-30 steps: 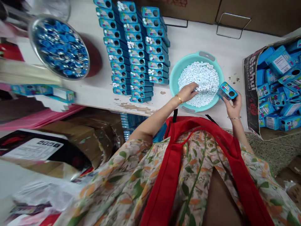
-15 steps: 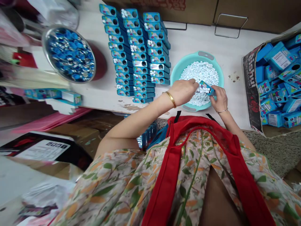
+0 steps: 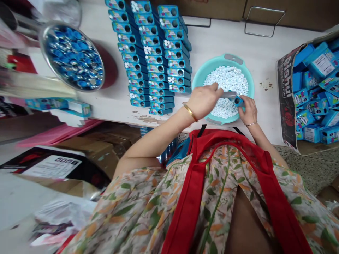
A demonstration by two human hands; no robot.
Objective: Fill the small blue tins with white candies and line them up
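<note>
Over a teal basin (image 3: 201, 74) full of small white tablets (image 3: 229, 79), both my hands hold one small blue tin (image 3: 234, 98). My left hand (image 3: 205, 100), with a gold bangle at the wrist, pinches the tin's left end, its fingers closed. At the tin's right end, my right hand (image 3: 247, 111) is wrapped around it. The tin lies level just above the tablets. What is inside it is hidden.
Three rows of open blue tins (image 3: 155, 56) lie on the white table (image 3: 254, 53) left of the basin. A steel bowl of blue lids (image 3: 71, 54) stands far left. A cardboard carton (image 3: 287, 95) of blue boxes sits at the right. Cardboard boxes lie below the table edge.
My right hand brought the tin from the basin's right rim to over the tablets. My left hand rose off the tablets and closed on the tin's left end.
</note>
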